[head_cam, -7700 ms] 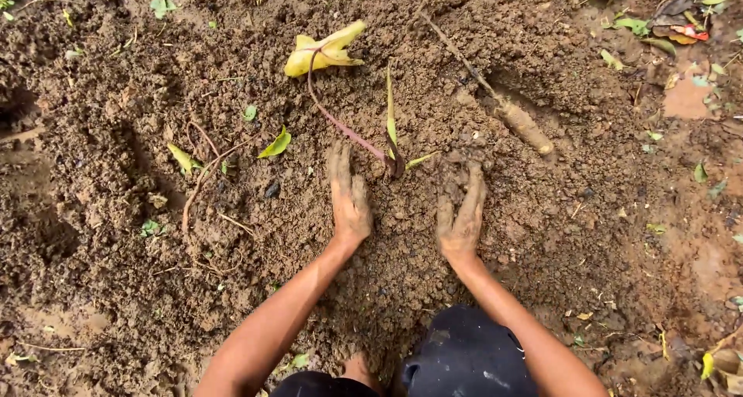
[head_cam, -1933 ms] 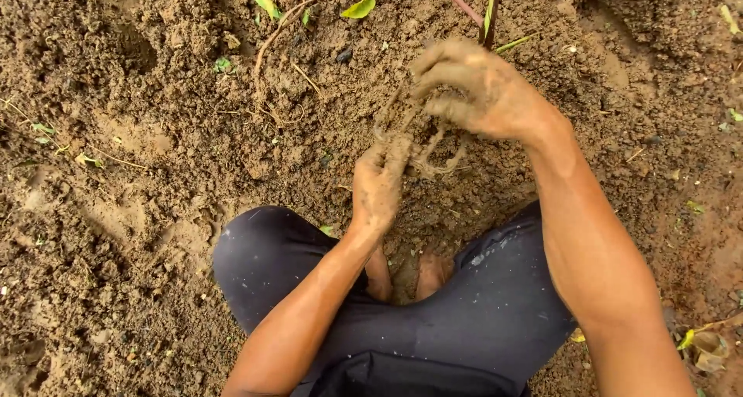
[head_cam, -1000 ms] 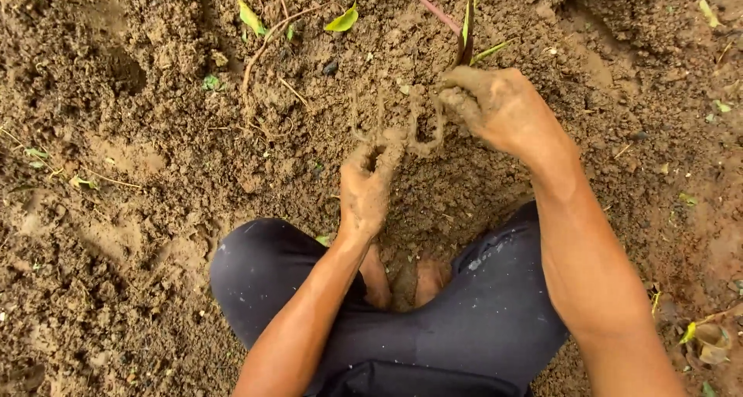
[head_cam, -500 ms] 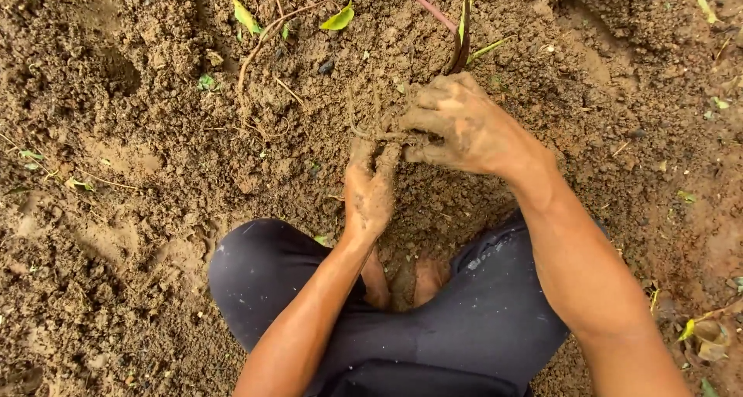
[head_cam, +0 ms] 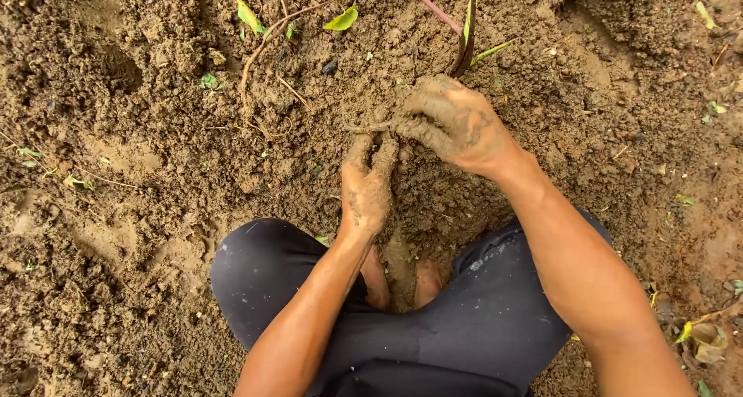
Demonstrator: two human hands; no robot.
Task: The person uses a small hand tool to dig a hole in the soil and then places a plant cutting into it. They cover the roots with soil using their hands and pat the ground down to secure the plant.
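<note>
I see loose brown soil heaped in front of my knees, and both hands work in it. My left hand presses fingers together, tips dug into the soil, pointing away from me. My right hand curls its muddy fingers around a clump just above the left fingertips. A reddish stem rises just beyond, running away from me.

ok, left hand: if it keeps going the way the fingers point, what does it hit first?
The left hand points up the frame with its fingertips already in loose soil. Straight on, it probably first meets the thin root lying just ahead, beside the right hand. Depth is unclear.
</note>
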